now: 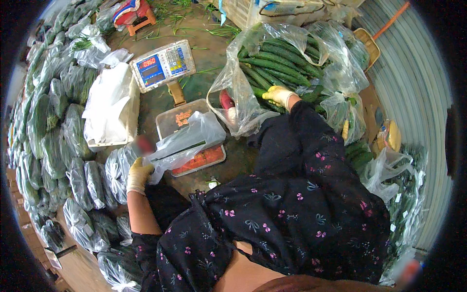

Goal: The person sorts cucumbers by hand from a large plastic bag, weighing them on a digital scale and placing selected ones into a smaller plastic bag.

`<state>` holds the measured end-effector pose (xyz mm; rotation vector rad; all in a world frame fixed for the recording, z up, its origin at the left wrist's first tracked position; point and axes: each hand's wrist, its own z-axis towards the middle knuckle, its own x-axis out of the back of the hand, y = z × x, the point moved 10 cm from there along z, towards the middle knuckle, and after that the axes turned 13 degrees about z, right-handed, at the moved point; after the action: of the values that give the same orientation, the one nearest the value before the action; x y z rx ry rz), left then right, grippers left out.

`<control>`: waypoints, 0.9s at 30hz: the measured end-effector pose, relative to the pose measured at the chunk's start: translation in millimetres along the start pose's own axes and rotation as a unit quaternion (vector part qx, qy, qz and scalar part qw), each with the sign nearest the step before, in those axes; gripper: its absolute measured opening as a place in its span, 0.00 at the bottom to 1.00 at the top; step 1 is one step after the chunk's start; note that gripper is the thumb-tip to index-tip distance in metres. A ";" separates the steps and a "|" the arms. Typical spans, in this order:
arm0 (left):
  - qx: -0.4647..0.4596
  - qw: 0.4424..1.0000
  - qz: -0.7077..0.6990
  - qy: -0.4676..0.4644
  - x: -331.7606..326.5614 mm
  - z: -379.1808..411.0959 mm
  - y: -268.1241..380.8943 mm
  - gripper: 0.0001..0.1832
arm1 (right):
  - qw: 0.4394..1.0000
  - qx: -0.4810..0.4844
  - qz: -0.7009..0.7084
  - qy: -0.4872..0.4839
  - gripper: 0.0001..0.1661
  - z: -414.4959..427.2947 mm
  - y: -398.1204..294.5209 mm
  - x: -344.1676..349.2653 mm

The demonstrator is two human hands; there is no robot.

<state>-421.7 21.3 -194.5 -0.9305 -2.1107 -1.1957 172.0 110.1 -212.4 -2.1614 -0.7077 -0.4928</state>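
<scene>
My left hand [140, 176], in a pale knit glove, grips the mouth of a clear plastic bag [206, 126]. That bag lies across the pan of a digital scale [169, 120], with one long dark green shape inside. My right hand [279, 96], gloved with yellow fingertips, reaches into a big open clear sack and touches the cucumbers [281, 67] heaped there. Its fingers are curled, but whether they are closed around one is hidden. Crumpled film of the large sack [237, 106] hangs just left of this hand. The scale's lit display [164, 65] stands behind the pan.
A white box with plastic sheets [111, 106] stands left of the scale. Bagged vegetables [51, 146] fill the far left. A white crate [240, 12] and a small red stool [135, 16] stand at the back. A corrugated wall [412, 91] bounds the right.
</scene>
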 end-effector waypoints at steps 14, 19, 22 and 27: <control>0.008 0.891 -0.454 -0.010 9.4 -14.9 13.9 0.27 | 0.784 0.038 0.601 -0.153 0.26 -155.7 -25.5 37.8; -0.021 0.867 -0.497 0.017 18.9 -29.4 44.7 0.25 | 0.674 0.096 0.691 -0.244 0.36 -191.4 -46.9 8.0; -0.056 0.865 -0.499 0.017 16.7 -23.0 38.8 0.24 | 0.599 0.106 0.735 -0.301 0.39 -202.7 -62.3 -10.7; -0.090 0.847 -0.523 -0.002 19.3 -29.2 59.0 0.25 | 0.552 0.101 0.756 -0.337 0.40 -207.9 -82.7 -28.5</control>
<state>-384.3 23.3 -137.0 0.2958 -2.5882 -1.8856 75.0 -18.2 -54.3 -1.8261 0.8709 1.3095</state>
